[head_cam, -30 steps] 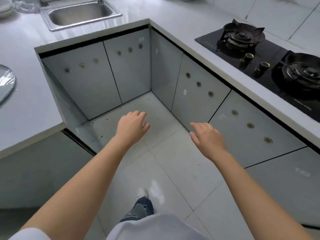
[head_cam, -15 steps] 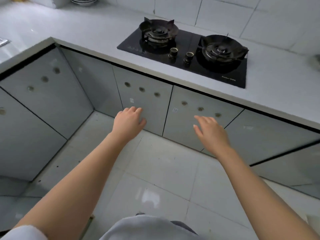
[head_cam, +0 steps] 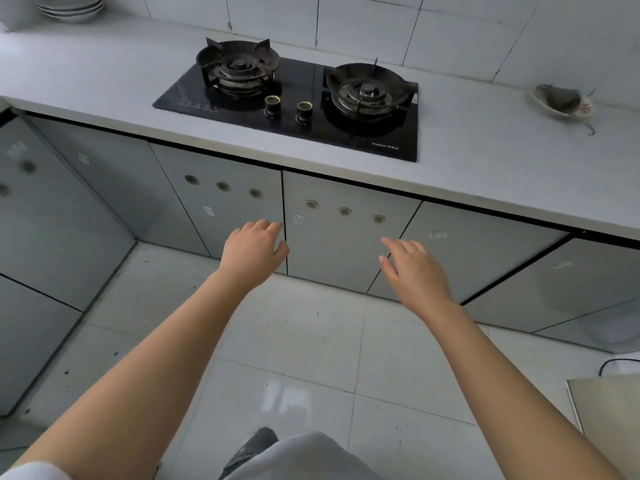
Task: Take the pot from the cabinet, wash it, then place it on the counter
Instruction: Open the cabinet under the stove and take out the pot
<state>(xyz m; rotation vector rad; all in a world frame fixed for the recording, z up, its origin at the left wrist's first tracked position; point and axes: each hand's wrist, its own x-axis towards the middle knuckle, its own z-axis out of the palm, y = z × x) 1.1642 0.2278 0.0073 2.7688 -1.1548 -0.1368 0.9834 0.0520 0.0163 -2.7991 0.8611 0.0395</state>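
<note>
— Pale grey all round: the tiled floor (head_cam: 294, 341) takes up most of the space, glossy, with a few dark specks on it.

— And above it?

— A long whitish counter (head_cam: 485, 161) runs across the room, with a row of grey cabinet doors (head_cam: 346, 244) beneath it, every one closed. Several doors carry three small round vents and a little white sticker.

— What sits on the counter?

— A black glass gas stove (head_cam: 294, 102) with two burners and two knobs near its front edge. Well off to the right lies a small dish (head_cam: 561, 103) with something dark in it, too blurred to name. At the far left corner stands a stack of white plates (head_cam: 72, 8).

— Where is the pot?

— I can't see it anywhere; with the doors shut, I can't tell how it looks or which cabinet holds it.

— And the person?

— Both bare arms reach forward toward the doors under the stove. The left hand (head_cam: 252, 251) is in front of the seam between two doors, fingers loosely curled and close together, holding nothing. I can't tell whether it touches the door.

— The other one?

— The right hand (head_cam: 412, 268) hangs in front of the door beside it, palm down, fingers extended and slightly apart, also empty and seemingly short of the surface.
</note>
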